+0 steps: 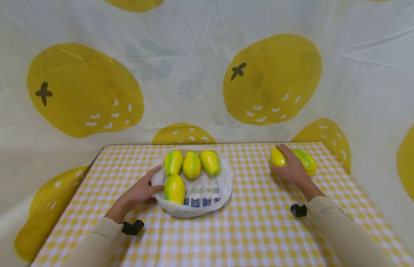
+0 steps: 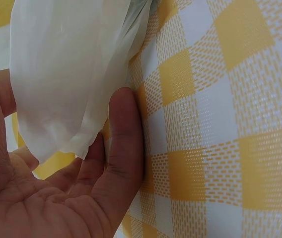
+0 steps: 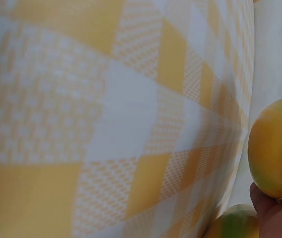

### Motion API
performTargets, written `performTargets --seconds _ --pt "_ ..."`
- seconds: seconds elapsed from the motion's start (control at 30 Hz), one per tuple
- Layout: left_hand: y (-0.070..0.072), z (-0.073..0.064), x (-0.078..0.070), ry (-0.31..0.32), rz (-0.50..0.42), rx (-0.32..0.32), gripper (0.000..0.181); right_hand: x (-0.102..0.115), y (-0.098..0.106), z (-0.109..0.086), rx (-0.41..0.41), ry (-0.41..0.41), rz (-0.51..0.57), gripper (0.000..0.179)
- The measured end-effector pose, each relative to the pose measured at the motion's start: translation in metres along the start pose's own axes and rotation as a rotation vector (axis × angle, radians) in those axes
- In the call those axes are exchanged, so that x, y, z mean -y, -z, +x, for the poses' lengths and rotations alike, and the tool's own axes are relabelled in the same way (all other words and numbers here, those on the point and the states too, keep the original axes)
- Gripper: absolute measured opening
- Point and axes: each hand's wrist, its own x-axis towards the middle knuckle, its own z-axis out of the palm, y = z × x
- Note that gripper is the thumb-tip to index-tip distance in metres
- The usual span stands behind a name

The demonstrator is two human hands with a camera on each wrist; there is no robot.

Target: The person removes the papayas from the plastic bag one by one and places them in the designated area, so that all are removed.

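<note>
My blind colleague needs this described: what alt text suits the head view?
A person's right hand holds a yellow-green fruit beside similar fruit on a checked tablecloth. The left hand rests at the left edge of an open white plastic bag containing four such fruits.

Lower left of centre, the left hand touches a white bag holding four yellow-green fruits; right of centre, the right hand grips another fruit near more fruit on the checked surface.

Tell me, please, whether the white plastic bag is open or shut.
The white plastic bag is open: in the head view its mouth is spread wide, with four yellow-green fruits visible inside.
</note>
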Motion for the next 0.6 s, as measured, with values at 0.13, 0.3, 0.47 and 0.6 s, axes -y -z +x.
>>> performTargets --seconds 0.13,0.3,0.47,0.6 --pt "-0.0005 -0.0004 0.0005 -0.005 -0.002 0.002 0.087 -0.0024 -0.0001 0.0014 0.0 0.0 -0.007 0.086" --pt "0.0 0.0001 0.0022 -0.007 -0.014 0.002 0.086 -0.0039 -0.0002 0.0037 -0.002 0.006 -0.012 0.086" --pt "0.0006 0.0012 0.0035 -0.001 -0.009 0.003 0.087 -0.0036 -0.0006 0.0037 0.002 0.004 -0.015 0.086" --pt "0.001 0.0024 0.0033 0.004 -0.033 0.005 0.086 -0.0039 -0.0003 0.0031 0.0 0.006 -0.003 0.086"
